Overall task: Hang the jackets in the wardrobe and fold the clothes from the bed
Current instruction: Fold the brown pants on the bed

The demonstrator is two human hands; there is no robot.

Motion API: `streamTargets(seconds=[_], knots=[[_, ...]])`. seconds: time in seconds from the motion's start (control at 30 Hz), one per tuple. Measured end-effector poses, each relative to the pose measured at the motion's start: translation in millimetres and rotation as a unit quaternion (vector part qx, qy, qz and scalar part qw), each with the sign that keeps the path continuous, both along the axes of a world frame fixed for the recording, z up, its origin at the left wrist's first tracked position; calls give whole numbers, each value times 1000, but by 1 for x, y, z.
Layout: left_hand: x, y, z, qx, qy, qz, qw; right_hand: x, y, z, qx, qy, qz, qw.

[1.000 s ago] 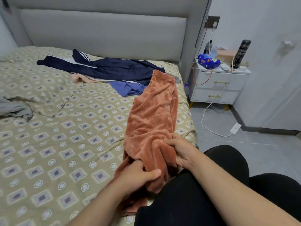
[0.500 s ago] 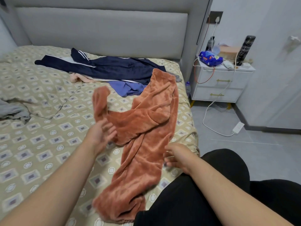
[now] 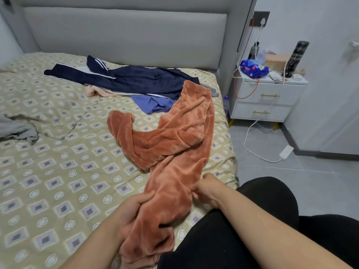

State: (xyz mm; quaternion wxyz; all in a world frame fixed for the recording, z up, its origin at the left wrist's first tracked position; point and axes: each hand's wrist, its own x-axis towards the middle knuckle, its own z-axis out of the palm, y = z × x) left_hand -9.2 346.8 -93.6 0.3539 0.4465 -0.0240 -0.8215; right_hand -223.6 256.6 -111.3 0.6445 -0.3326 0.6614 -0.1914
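Rust-orange fleece trousers (image 3: 171, 144) lie spread on the patterned bed (image 3: 48, 171), one leg running up toward the headboard, the other flung out to the left. My left hand (image 3: 136, 212) grips the waist end from the left. My right hand (image 3: 206, 188) pinches the same end from the right, near the bed's edge. Farther back lie a navy striped tracksuit (image 3: 132, 78), a blue garment (image 3: 153, 103) and a pale pink piece (image 3: 97, 92).
A grey cloth (image 3: 17, 131) lies at the bed's left edge. A white nightstand (image 3: 266, 100) with a blue packet, bottles and cables stands right of the bed. A white power strip (image 3: 285, 152) lies on the grey floor. My black-clad knees fill the lower right.
My left hand let go of the flung-out trouser leg and came back to grip the waist end. That leg now lies flat to the left. My right hand has closed on the fabric.
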Motion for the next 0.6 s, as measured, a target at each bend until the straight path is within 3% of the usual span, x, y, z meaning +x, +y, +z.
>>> streamTargets(seconds=[0.1,0.17,0.2,0.23,0.3,0.33,0.37,0.47,0.6], knots=[[5,-2,4,-26,13,21,999,-12,-3,2,87,-37,-6,996],[7,-8,-2,-42,-57,-4,997,-7,1,1,93,-22,34,995],[7,-14,-5,-60,-139,-37,988,-1,3,1,89,-8,54,995],[6,-21,-5,-82,-244,-82,963,3,4,-2,72,6,62,995],[-1,-41,-7,-137,-488,-144,850,9,3,-4,42,28,50,997],[-5,-53,-7,-160,-552,-146,805,10,3,-2,42,39,42,997],[-10,-66,-8,-173,-563,-149,794,10,2,-1,49,44,36,997],[-23,-101,-17,-194,-529,-131,815,6,4,7,62,53,15,997],[-22,-139,-10,-289,-546,30,786,-11,-3,7,6,89,-74,993]])
